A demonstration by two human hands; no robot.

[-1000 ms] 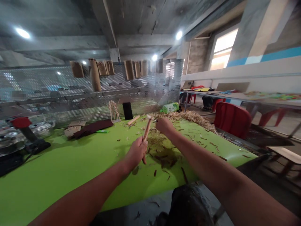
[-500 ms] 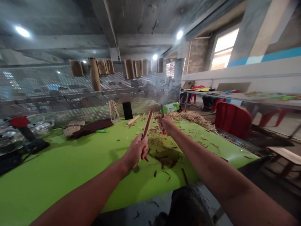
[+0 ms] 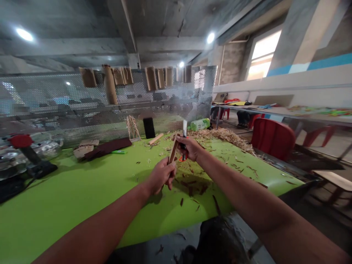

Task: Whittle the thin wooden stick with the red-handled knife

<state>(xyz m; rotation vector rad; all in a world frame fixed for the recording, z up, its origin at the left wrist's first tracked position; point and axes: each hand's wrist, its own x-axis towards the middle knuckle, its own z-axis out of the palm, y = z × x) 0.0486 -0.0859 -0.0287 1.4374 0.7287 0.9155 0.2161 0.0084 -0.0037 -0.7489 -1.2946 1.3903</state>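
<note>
Diagonally, the wooden stick (image 3: 173, 154) rises from left hand (image 3: 162, 176) toward right hand (image 3: 190, 148).

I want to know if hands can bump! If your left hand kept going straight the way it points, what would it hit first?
Probably the right hand, which grips a red-handled utility knife. The wooden stick in the left hand points that way too, but depth is hard to judge here.

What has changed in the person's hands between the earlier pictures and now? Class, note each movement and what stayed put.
The right hand has moved left, toward the wooden stick, holding a red-handled utility knife blade-up. The stick, gripped in the left hand, has tilted toward it. Neither hand let go. The wood shavings and green table stayed as they were.
</note>
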